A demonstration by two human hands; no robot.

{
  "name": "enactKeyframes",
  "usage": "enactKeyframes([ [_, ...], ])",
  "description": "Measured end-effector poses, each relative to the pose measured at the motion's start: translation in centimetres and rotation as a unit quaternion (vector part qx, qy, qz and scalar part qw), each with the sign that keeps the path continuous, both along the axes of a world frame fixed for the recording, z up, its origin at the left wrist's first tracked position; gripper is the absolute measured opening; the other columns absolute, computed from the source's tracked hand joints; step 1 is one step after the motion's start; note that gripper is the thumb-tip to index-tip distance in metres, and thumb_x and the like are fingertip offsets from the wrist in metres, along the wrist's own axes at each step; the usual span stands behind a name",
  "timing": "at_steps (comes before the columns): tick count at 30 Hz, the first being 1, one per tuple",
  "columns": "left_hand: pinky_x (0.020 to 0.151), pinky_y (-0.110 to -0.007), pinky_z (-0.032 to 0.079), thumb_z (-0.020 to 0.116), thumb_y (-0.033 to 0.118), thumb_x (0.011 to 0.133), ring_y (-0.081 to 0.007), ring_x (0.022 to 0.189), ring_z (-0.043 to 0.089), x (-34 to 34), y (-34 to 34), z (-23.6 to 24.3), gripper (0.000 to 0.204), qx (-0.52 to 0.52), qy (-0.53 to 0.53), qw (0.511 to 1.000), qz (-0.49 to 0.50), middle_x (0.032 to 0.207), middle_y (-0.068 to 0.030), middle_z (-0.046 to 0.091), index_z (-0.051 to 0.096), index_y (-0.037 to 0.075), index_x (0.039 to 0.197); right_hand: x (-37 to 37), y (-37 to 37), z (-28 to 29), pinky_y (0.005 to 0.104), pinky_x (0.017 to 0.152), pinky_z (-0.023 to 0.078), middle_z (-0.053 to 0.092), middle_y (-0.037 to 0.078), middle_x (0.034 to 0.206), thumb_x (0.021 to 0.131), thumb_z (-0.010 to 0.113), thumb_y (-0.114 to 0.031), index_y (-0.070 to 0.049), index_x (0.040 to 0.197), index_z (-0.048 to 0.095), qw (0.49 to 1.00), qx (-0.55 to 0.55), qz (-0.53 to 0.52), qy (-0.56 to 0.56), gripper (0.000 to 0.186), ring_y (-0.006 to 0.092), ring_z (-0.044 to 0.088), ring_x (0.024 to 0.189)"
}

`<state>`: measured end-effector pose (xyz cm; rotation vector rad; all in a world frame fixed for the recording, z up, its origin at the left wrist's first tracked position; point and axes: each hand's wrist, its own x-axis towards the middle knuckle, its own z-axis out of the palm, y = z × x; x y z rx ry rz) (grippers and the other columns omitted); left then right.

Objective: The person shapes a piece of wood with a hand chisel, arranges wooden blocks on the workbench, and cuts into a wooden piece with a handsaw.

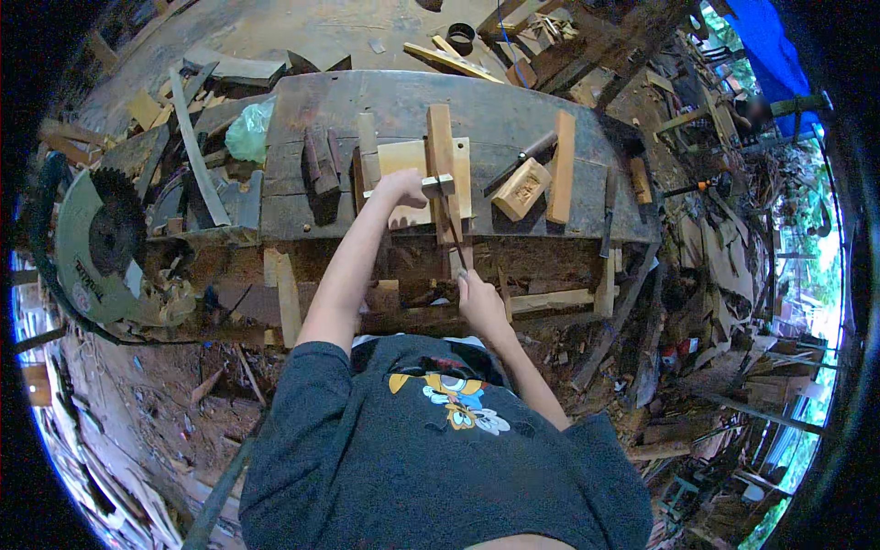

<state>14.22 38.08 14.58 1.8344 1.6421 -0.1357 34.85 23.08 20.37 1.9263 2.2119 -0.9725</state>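
My left hand [406,189] is closed on a short pale wood strip [438,185], lying crosswise over a long brown wood block [440,128]. Beneath these is a light board [396,156] on the dark workbench [335,92]. My right hand [476,295], below the bench's front edge, grips the handle of a long, narrow tool [459,240], probably a saw or file, whose blade reaches up to the pale strip. A hollowed wooden block [521,188] and an orange-brown plank [562,160] lie to the right. Dark wood pieces [321,165] lie to the left.
A circular saw blade [117,220] in a machine stands at far left, near metal strips [206,183] and a green plastic bag [249,133]. A dark-handled tool [541,147] lies right on the bench. Scrap wood covers the ground; a blue tarp [761,50] hangs upper right.
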Motion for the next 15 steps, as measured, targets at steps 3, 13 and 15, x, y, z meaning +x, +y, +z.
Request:
enactKeyframes([
  [3,0.064,-0.035,0.046,0.056,0.025,0.051,-0.0307,0.070,0.057,-1.0,0.9,-2.8,0.035,-0.003,-0.030,0.998,-0.054,0.076,-0.0209,0.058,0.058,-0.003,0.072,-1.4,2.2,-0.1,0.0470,0.064,0.041,0.054,0.025,0.074,0.082,0.038,-0.023,-0.004,0.096,0.049,0.998,0.039,-0.002,0.055,0.026,0.0407,0.052,0.072],
  [13,0.049,-0.032,0.046,0.059,0.028,0.055,-0.0238,0.051,0.056,-2.3,1.2,-1.4,0.033,-0.089,-0.112,0.990,-0.011,0.059,-0.0144,0.058,0.059,-0.002,0.065,-2.3,0.7,-0.8,0.0484,0.063,0.041,0.054,0.026,0.074,0.082,0.036,-0.025,-0.006,0.095,0.046,0.999,0.036,-0.005,0.038,0.024,0.0418,0.052,0.071],
  [15,0.057,-0.035,0.046,0.059,0.031,0.059,-0.0274,0.062,0.058,-2.6,0.6,-1.8,0.032,0.112,-0.051,0.991,-0.058,0.066,-0.0149,0.059,0.059,0.001,0.071,-1.1,-1.7,-0.2,0.0474,0.061,0.042,0.054,0.025,0.073,0.083,0.037,-0.027,-0.007,0.094,0.046,1.000,-0.004,-0.024,0.010,0.024,0.0407,0.053,0.070],
])
